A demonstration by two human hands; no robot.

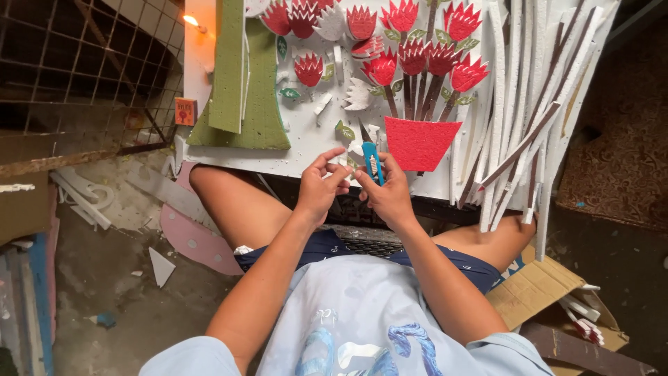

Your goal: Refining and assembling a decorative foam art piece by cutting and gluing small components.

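My right hand (387, 193) grips a blue utility knife (372, 160) with its blade pointing up and away from me. My left hand (321, 182) pinches a small white foam piece (345, 161) right beside the blade. Both hands hover over the near edge of a white foam board (306, 150) that rests across my knees. On the board lie red foam tulip flowers (412, 56), brown stems, small green leaves (344, 130) and a red foam pot shape (419, 143).
Green foam slabs (245, 76) lie on the board's left part. Many white and brown foam strips (529, 118) are piled on its right. A pink foam cut-out (191, 233) and scraps lie on the floor at left. A cardboard box (550, 285) sits at my right.
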